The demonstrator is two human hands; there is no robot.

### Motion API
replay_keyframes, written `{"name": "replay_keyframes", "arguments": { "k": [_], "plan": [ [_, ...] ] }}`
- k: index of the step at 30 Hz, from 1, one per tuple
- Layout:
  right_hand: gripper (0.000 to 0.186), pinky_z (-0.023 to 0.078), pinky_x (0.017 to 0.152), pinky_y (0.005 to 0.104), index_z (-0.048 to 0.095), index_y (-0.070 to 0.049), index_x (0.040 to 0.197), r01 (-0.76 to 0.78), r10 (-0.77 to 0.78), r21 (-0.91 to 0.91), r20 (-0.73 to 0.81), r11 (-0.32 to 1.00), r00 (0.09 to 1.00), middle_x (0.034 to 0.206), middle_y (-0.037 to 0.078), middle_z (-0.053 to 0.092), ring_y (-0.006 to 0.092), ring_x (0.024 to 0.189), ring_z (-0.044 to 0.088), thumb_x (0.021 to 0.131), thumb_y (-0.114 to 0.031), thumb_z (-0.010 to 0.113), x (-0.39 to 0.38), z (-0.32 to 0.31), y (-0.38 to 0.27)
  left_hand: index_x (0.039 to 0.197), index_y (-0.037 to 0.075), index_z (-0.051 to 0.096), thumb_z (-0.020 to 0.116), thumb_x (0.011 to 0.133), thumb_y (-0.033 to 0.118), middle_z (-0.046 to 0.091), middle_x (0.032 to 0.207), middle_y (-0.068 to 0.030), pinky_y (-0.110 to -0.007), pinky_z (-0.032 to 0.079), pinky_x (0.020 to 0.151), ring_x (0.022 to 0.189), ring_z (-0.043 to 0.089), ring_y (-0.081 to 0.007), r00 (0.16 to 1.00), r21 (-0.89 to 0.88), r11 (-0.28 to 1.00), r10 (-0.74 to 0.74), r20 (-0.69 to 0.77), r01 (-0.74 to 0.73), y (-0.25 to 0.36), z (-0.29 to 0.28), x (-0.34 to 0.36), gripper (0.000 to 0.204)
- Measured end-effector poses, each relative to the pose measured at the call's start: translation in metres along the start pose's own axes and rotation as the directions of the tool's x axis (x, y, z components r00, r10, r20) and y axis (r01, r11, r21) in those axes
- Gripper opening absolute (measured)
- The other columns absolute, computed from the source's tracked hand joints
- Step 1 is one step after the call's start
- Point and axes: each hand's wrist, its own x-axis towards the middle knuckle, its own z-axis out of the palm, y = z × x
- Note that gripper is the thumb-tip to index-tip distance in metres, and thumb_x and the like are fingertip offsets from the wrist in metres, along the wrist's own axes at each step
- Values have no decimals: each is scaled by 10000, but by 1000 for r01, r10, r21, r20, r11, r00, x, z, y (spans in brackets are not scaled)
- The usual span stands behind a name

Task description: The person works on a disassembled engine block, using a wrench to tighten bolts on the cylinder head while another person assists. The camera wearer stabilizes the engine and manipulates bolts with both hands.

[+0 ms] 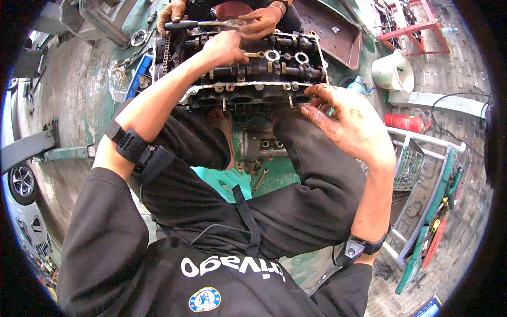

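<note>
The left hand (224, 48) curls over the engine (257, 69), grasp hidden from me; the right hand (346, 115), fingers loosely parted, is by its near right corner.

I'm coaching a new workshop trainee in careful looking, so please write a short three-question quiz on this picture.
1. True or false: the fire extinguisher is red.
2. Fill in the blank: the white bucket is nearer the camera wearer's ____ hand.
3. Whose hand is at the handle end of the ratchet over the engine?

Key:
1. True.
2. Right: the right hand.
3. A co-worker's hand.
</note>
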Motion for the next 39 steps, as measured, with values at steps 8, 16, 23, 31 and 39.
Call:
{"name": "replay_keyframes", "arguments": {
  "k": [8,16,23,31,39],
  "plan": [
    [292,507,636,298,600,-30,1065,27,-27,-2,-32,1000,999,900,103,657,200,778,647,826,-170,693,-5,1,6,921,-40,662,747,588,313,653,823,-249,-405,516,743,783,658,-330,984,-32,985,169,63,-167,-7,-9,3,493],
    [287,508,632,300,603,-42,1075,-15,15,14,-6,1000,1000,878,99,658,200,763,639,832,-169,686,-4,-1,6,957,-70,619,722,657,382,649,853,-240,-412,499,759,808,641,-334,981,-7,991,130,144,-130,-11,-13,2,552],
    [286,508,638,304,603,-43,1072,-25,25,18,18,1000,1000,875,98,656,202,768,639,836,-185,681,-3,0,7,901,-67,606,710,677,394,633,858,-247,-432,492,774,838,623,-367,991,4,995,99,93,-99,-9,-2,4,523],
    [274,506,652,304,606,-40,1063,-46,45,22,35,999,998,878,100,653,204,783,642,845,-194,667,-2,3,8,996,-5,633,679,717,289,641,962,-220,-423,467,851,945,609,-343,942,57,949,298,156,-310,-15,0,9,408],
    [273,504,694,323,607,-38,1051,-38,38,5,27,999,999,880,112,652,232,809,639,848,-213,662,-1,3,7,990,3,642,640,769,491,652,943,-217,-447,483,810,909,620,-364,987,78,986,144,74,-150,-4,-12,-4,535]
  ]
}}
